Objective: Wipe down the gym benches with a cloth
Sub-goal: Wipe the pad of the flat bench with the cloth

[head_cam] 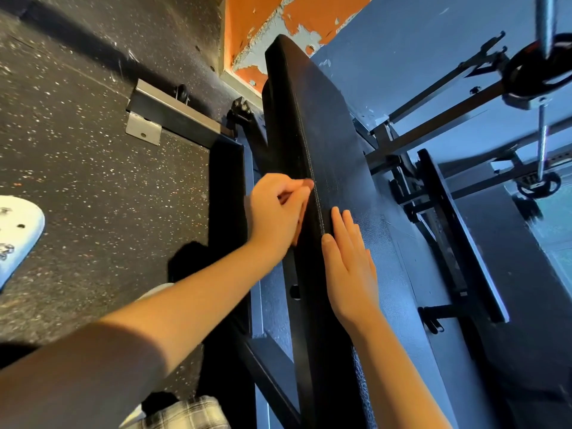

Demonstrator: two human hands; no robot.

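Note:
A long black padded gym bench (325, 144) runs from the top centre down toward me, with a stitched seam along its left edge. My left hand (277, 215) lies against the pad's left side, fingers curled, thumb and fingertips meeting at the seam. My right hand (349, 267) rests flat on the top of the pad, fingers straight and together. No cloth shows in either hand or anywhere in view.
Black steel frame (229, 187) and a bolted metal bracket (144, 130) stand left of the bench on speckled rubber floor. A rack with a weight plate (538, 72) and bars fills the right. A white object (18, 230) lies far left. An orange peeling wall (257, 29) is beyond.

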